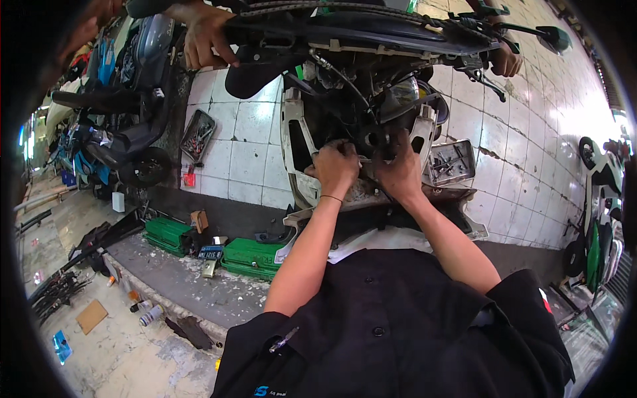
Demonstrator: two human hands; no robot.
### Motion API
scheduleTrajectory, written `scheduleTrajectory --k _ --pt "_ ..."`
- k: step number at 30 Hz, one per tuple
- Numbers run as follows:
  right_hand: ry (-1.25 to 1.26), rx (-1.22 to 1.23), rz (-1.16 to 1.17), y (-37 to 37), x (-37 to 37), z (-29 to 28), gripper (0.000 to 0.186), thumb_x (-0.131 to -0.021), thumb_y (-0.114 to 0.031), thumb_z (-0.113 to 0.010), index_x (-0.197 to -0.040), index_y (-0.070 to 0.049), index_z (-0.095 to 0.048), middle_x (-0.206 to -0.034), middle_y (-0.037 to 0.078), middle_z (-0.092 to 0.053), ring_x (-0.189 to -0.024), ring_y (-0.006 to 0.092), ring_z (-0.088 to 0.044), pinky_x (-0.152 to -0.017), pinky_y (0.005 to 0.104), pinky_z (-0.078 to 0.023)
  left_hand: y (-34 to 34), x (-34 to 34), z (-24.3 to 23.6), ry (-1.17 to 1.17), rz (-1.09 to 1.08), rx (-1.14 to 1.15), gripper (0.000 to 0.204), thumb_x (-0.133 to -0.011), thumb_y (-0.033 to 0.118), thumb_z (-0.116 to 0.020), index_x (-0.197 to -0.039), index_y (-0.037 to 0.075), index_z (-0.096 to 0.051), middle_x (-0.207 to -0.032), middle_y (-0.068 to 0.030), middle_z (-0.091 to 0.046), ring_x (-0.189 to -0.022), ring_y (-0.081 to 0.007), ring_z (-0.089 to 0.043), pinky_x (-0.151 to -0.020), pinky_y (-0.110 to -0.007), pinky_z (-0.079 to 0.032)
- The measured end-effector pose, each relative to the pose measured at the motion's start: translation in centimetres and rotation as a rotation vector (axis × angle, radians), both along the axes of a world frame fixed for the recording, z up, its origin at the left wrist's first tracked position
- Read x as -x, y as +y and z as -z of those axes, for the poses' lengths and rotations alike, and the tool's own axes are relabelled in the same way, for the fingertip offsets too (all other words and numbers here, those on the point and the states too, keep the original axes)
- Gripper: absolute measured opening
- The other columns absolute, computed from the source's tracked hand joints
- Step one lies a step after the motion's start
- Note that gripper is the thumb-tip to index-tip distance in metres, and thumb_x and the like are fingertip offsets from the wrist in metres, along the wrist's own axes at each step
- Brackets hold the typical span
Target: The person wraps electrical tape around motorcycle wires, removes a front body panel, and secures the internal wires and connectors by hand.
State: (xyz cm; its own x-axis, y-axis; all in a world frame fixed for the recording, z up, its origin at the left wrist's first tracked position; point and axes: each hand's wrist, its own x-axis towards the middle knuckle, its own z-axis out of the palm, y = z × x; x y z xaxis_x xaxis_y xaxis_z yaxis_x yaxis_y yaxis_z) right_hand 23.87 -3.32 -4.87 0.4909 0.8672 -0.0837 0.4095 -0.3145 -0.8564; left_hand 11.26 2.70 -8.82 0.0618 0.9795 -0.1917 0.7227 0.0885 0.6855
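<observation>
Head view: nearest is the person's black shirt (398,318), both bare forearms running up from it toward the opened scooter (332,83). Left hand (337,169) is half curled, fingers bent over the dark middle of the frame; its fingertips are hidden, so I cannot tell what, if anything, it has hold of. Right hand (402,171) is also part curled, its fingers reaching up and away from the body; whether they grip something cannot be told either.

Just beyond and between the hands sits a dark ring (373,138), its mouth tipped up toward the person, so its axis seems to run toward and away from them rather than across. It lies up and right of the left fingers, up and left of the right palm; the right fingers look nearer, touching it or just beside it. That closeness is, I judge, what the handling turns on.

Pale uprights flank the work, left (292,126) and right (426,119), and a parts tray (472,158) sits outside the right one. Farther off, the handlebar (371,33) lies crosswise, another person's hands at its left (206,41) and right (506,61) ends
</observation>
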Motion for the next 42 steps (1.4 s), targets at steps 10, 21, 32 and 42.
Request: scheduleTrajectory --k 10,21,32,42 --pt "0.014 0.167 -0.017 0.1 -0.3 0.8 0.043 -0.073 -0.018 -0.075 -0.105 0.002 -0.055 -0.088 0.027 -0.068 -0.088 0.0436 -0.068 -0.074 0.0448 -0.054 2.4 1.7 0.8 -0.113 0.098 0.147 0.027 -0.084 0.021 -0.063 -0.092 -0.003 -0.073 -0.093 -0.0263 -0.070 -0.093 -0.0400 -0.067 -0.083 -0.042 -0.051" --pt "0.058 0.197 -0.114 0.3 -0.2 3.7 0.035 -0.074 -0.019 -0.072 -0.096 0.005 -0.059 -0.088 0.029 -0.066 -0.088 0.0442 -0.067 -0.076 0.0453 -0.053 3.7 2.0 -1.1 -0.588 -0.043 0.636 0.023 -0.086 0.010 -0.070 -0.102 -0.007 -0.070 -0.094 -0.0103 -0.071 -0.089 -0.0170 -0.065 -0.079 -0.027 -0.050" --pt "-0.027 0.233 -0.197 0.0 0.2 3.0 0.026 -0.080 -0.017 -0.066 -0.093 0.004 -0.065 -0.080 0.031 -0.065 -0.081 0.0474 -0.066 -0.073 0.0528 -0.054 1.8 3.9 -1.4 -0.291 0.228 0.240 0.032 -0.082 0.018 -0.075 -0.105 -0.004 -0.069 -0.098 -0.0158 -0.072 -0.091 -0.0261 -0.070 -0.082 -0.035 -0.055" --pt "-0.103 0.055 -0.082 3.4 1.6 3.6 0.035 -0.079 -0.029 -0.074 -0.093 0.002 -0.067 -0.078 0.023 -0.068 -0.076 0.0416 -0.068 -0.069 0.0477 -0.053 1.7 3.8 -0.1 0.043 0.370 -0.020 0.029 -0.081 0.020 -0.068 -0.101 -0.002 -0.068 -0.091 -0.0217 -0.071 -0.088 -0.0408 -0.065 -0.082 -0.046 -0.051"
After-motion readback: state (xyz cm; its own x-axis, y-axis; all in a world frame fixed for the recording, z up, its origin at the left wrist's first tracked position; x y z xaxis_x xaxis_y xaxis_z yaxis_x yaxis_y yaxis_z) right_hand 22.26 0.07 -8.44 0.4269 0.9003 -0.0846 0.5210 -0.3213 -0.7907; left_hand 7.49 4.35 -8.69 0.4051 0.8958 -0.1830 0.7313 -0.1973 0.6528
